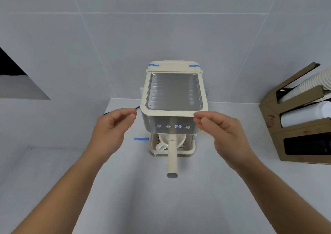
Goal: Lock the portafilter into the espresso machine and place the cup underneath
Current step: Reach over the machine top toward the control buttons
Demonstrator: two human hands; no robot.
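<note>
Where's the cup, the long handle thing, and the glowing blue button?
Cup [162, 145]: head view, on its looped handle, left of the portafilter.
Portafilter handle [172, 159]: head view, mid-shaft, sticking out toward the person.
Lit blue button [178, 126]: head view, its centre, on the espresso machine's [174, 92] steel front.

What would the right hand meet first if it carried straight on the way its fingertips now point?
The right hand points left and a little up, its fingertips already at the front right corner of the espresso machine. It would probably meet that cream top edge first, though depth from a single view is uncertain.
</note>
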